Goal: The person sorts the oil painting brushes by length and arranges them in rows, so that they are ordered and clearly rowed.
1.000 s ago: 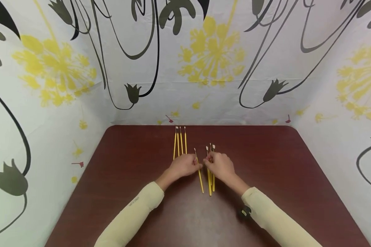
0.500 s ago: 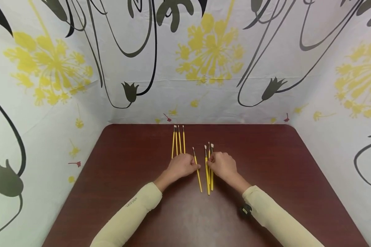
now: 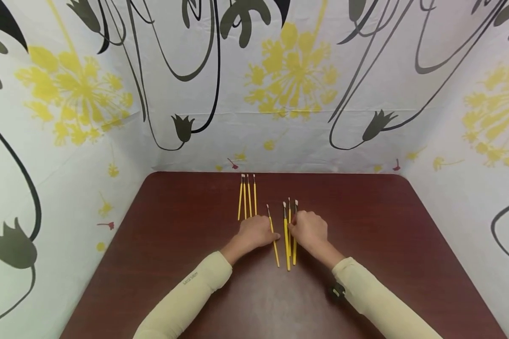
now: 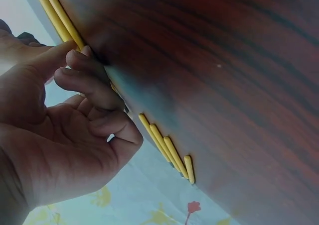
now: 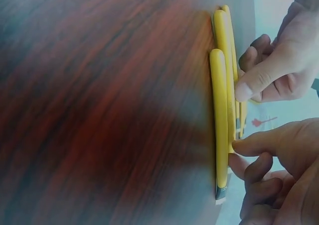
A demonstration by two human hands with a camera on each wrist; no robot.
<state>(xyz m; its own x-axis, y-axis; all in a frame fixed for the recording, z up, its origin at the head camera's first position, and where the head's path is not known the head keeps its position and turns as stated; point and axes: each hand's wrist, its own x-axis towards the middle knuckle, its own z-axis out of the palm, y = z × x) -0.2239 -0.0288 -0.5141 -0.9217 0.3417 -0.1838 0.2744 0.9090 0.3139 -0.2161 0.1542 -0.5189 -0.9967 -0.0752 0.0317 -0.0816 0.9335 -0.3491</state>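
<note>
In the head view my left hand [image 3: 256, 231] pinches a thin yellow paintbrush [image 3: 276, 255] between thumb and fingers, its pale tip pointing away. Beside it, three thicker yellow paintbrushes [image 3: 286, 245] lie close together, bristles toward the back. My right hand [image 3: 310, 231] bends over the rightmost paintbrush [image 3: 295, 254], thumb and forefinger pinching at its handle and covering part of it. From the right wrist, the thumb and forefinger of the right hand [image 5: 279, 170] meet at the yellow handles [image 5: 219, 110]. The left wrist view has the left hand [image 4: 75, 115] with curled fingers near two handles [image 4: 57, 16].
Several thin yellow paintbrushes [image 3: 246, 197] lie side by side beyond my left hand, near the back edge of the dark red-brown table [image 3: 348, 197]. White patterned cloth [image 3: 297, 141] surrounds the table at the back and sides. A dark band [image 3: 337, 289] sits at the right sleeve.
The right hand has shifted right, away from the left hand, and the rightmost paintbrush now lies slightly farther from its neighbours. My left hand has moved a little toward me along its brush.
</note>
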